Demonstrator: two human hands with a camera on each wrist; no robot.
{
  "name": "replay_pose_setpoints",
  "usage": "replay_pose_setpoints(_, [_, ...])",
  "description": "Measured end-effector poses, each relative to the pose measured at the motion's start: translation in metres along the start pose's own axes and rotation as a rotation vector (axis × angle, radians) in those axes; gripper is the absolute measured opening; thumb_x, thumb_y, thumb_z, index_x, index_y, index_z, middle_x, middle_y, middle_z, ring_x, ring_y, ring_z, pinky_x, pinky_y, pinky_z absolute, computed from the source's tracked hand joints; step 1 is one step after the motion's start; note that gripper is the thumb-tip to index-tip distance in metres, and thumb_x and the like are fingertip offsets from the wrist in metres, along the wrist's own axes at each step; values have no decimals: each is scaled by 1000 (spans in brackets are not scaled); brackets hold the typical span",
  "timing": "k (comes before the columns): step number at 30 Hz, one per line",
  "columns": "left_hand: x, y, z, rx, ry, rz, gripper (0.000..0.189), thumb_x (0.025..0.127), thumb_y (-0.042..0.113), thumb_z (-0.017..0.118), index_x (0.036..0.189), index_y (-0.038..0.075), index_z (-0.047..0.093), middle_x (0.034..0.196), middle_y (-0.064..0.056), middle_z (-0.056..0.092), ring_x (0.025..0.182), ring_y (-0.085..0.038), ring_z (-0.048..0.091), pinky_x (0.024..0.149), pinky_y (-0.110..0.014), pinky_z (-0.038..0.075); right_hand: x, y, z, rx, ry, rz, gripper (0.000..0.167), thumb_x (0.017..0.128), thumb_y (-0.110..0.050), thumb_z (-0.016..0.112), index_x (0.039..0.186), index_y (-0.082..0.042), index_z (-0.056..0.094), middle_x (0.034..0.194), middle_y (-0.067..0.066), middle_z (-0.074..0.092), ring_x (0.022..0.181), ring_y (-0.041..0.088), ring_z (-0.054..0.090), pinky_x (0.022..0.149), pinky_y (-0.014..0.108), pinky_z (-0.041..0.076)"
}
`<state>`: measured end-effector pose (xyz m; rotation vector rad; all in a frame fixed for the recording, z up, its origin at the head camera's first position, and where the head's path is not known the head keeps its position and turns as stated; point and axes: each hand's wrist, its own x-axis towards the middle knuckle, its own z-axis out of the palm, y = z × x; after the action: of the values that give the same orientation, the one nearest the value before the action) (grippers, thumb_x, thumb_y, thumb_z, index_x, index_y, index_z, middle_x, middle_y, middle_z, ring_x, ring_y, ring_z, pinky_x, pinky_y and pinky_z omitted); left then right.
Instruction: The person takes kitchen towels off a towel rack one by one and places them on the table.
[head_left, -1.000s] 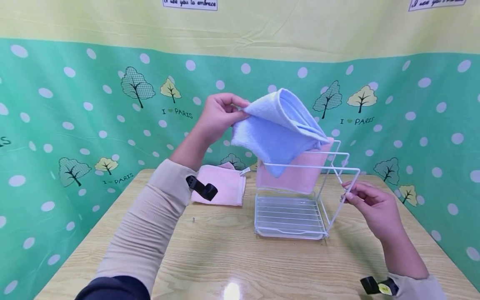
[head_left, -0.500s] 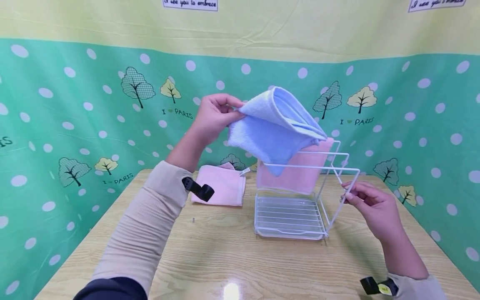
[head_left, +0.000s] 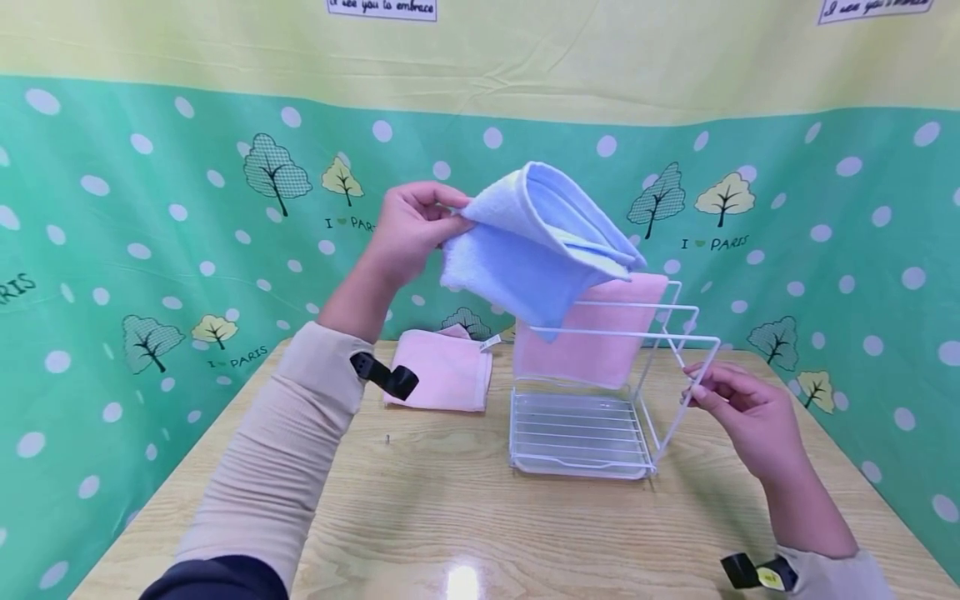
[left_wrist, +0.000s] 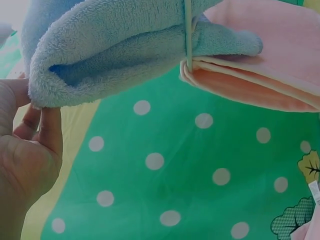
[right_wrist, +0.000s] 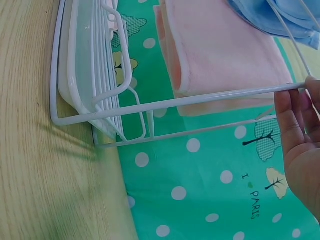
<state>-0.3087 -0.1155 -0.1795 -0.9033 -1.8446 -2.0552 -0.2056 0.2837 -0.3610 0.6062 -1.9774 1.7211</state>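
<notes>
A folded light blue towel [head_left: 517,258] is pinched at its left corner between the thumb and fingers of my left hand [head_left: 416,229]. It is held above a white wire rack [head_left: 622,333], and its lower corner dips behind the front top bar. In the left wrist view the fluffy fold of the blue towel [left_wrist: 115,50] passes behind a thin bar. My right hand [head_left: 750,417] grips the slanted right side bar of the rack, seen close up as the rack's side frame [right_wrist: 200,100] in the right wrist view. A pink towel [head_left: 577,358] hangs folded over the rack's back bar.
Another folded pink towel [head_left: 438,371] with a white tag lies on the wooden table [head_left: 420,517], left of the rack. The rack's base holds a clear tray [head_left: 581,467] under a wire grid. Behind the table hangs a green dotted curtain [head_left: 225,183].
My left hand has moved left and slightly up, drawing the blue towel with it, so its lower corner hangs higher at the front bar. The right hand and the rack stay in place.
</notes>
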Motion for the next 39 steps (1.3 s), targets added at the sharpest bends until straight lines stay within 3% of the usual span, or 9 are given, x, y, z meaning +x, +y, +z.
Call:
replay_pose_setpoints(4, [-1,3,-5,-18,19,15,24,80,-15,70,79,8,76,86,-8,73,72,-20,69,65,-30,59,1,1,1,-6,-7,3,20,91,12,59,111,15,63,106,3,68,83,12,68,77,22,55])
replay_pose_setpoints(13, [-5,8,-20,-49,56,40,22,81,-16,69,83,5,76,88,-10,73,75,-22,69,66,-31,59,0,1,1,-11,2,21,21,91,11,59,112,14,63,102,3,69,83,11,68,76,20,55])
replay_pose_setpoints(18, [-6,13,-28,-136,103,64,24,80,-19,67,83,3,76,89,-11,73,76,-23,71,65,-32,59,0,2,1,-11,-6,10,20,92,11,58,111,14,63,101,2,69,83,11,68,76,19,55])
replay_pose_setpoints(23, [-7,17,-36,-236,104,111,29,80,-24,61,83,0,76,86,-13,73,75,-23,72,65,-31,59,1,3,0,-3,-7,-4,20,91,12,58,110,17,62,105,1,70,81,11,68,75,19,55])
replay_pose_setpoints(27, [-11,20,-44,-261,125,113,28,79,-26,61,83,-2,76,85,-14,73,75,-24,72,66,-32,59,1,3,1,4,-4,-4,20,91,12,58,111,16,62,106,1,70,81,11,68,75,20,55])
replay_pose_setpoints(32, [-18,21,-57,-211,182,68,23,79,-22,66,85,-2,76,87,-14,72,75,-24,72,67,-33,59,0,3,0,-2,-3,4,21,91,12,59,111,16,62,105,1,69,82,11,68,75,19,55])
replay_pose_setpoints(39, [-31,12,-70,-20,199,-29,15,81,-11,72,87,2,77,88,-12,72,73,-23,71,65,-34,59,0,2,0,-46,13,31,21,91,9,60,112,11,65,107,0,69,83,11,67,76,20,55])
